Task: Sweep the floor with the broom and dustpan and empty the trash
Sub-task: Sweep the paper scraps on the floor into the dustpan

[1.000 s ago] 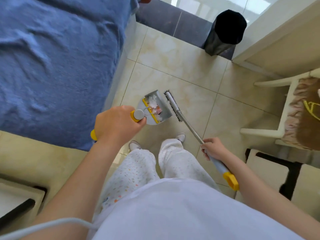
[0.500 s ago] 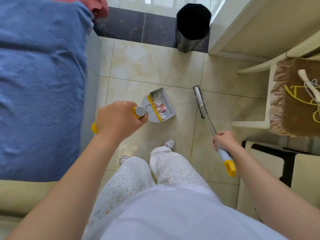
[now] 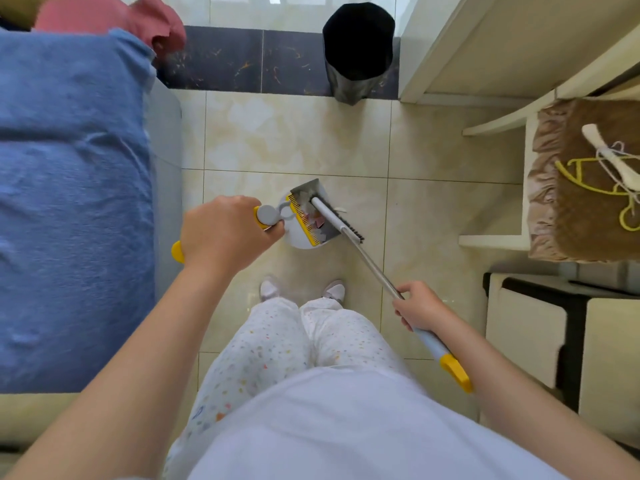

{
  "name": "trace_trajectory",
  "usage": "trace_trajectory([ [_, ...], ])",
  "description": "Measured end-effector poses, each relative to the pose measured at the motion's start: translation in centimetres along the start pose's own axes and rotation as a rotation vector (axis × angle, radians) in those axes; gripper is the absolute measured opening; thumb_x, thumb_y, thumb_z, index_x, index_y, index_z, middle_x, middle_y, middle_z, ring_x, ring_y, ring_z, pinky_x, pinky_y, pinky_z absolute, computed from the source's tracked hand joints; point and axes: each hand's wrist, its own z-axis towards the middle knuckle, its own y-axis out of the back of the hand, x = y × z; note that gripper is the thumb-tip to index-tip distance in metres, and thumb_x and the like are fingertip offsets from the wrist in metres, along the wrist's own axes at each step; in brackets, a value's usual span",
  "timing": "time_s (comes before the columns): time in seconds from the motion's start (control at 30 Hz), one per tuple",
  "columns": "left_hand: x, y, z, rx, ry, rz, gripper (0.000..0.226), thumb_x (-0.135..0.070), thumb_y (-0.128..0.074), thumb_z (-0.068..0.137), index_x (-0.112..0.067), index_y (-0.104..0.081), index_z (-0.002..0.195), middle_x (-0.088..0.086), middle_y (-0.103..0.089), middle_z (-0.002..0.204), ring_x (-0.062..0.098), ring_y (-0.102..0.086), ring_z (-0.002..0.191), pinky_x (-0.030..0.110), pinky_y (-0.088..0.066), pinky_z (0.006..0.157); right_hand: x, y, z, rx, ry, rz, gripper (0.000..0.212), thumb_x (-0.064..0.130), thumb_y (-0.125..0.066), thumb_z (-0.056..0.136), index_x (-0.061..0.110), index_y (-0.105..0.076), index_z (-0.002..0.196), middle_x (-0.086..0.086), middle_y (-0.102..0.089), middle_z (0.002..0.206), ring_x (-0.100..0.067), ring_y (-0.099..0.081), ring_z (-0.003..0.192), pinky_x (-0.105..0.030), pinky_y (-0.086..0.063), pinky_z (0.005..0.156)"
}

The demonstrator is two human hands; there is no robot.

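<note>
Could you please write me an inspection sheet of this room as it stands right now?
Surface: beige tiled floor, mostly bare; one small pale scrap lies beside the brush.
Job's things: dustpan holds paper scraps; broom head rests at the pan's mouth; bin with black liner stands upright by the far wall, apart from the pan.
Clutter: hangers on a cushioned chair.
Grippers: left hand wraps the dustpan handle; right hand grips the broom shaft.
Cables: nothing seen.
Surroundings: bed with blue cover at left; white cabinet at right.
</note>
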Motion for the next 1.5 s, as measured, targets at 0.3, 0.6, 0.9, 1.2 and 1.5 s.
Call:
trace_trajectory([
  [0.3, 1.8, 0.2, -0.2, 0.074, -0.015, -0.025, 0.047, -0.058, -0.053, 0.082, -0.015, -0.057, 0.062, -0.001, -0.054, 0.056, 0.024, -0.054, 0.054, 0.020, -0.032, 0.048, 1.5, 0.3, -0.9, -0.090, -0.031, 0.234, 0.029, 0.000, -0.047, 0.089, 0.006, -0.048, 0.117, -0.011, -0.054, 0.064, -0.019, -0.045, 0.044, -0.021, -0.037, 0.035],
  [0.6, 3.2, 1.5, 1.4, 0.079, -0.130, 0.070, 0.049, -0.058, -0.051, 0.082, -0.014, -0.053, 0.060, -0.002, -0.051, 0.054, 0.024, -0.052, 0.051, 0.018, -0.029, 0.046, 5.9, -2.4, 3.8, -0.153, -0.054, 0.408, 0.032, -0.002, -0.046, 0.088, 0.008, -0.046, 0.119, -0.012, -0.051, 0.060, -0.021, -0.042, 0.043, -0.017, -0.035, 0.032],
  [0.9, 3.5, 1.4, 1.6, 0.058, -0.146, 0.053, 0.048, -0.053, -0.055, 0.081, -0.012, -0.052, 0.056, 0.000, -0.049, 0.050, 0.024, -0.049, 0.046, 0.018, -0.024, 0.045, 6.2, -2.9, 2.5, 0.113, -0.081, 0.829, 0.010, -0.001, -0.052, 0.091, 0.001, -0.051, 0.101, -0.016, -0.051, 0.066, -0.014, -0.042, 0.035, -0.017, -0.035, 0.035],
  [1.2, 2.7, 1.9, 1.3, 0.067, -0.141, 0.036, 0.053, -0.058, -0.053, 0.081, -0.012, -0.048, 0.054, -0.002, -0.048, 0.047, 0.022, -0.048, 0.043, 0.016, -0.025, 0.045, 2.8, -0.5, -0.3, -0.149, -0.054, 0.672, 0.036, -0.005, -0.051, 0.088, 0.001, -0.047, 0.124, -0.015, -0.053, 0.063, -0.017, -0.041, 0.035, -0.020, -0.033, 0.031],
  [1.5, -4.0, 2.1, 3.1, 0.090, -0.188, 0.026, 0.052, -0.056, -0.052, 0.080, -0.014, -0.039, 0.052, -0.001, -0.045, 0.047, 0.021, -0.044, 0.044, 0.019, -0.023, 0.045, -0.7, 6.3, 2.7, -0.298, -0.141, 0.679, 0.041, -0.005, -0.049, 0.089, -0.001, -0.045, 0.129, -0.015, -0.051, 0.062, -0.022, -0.041, 0.044, -0.018, -0.035, 0.030],
])
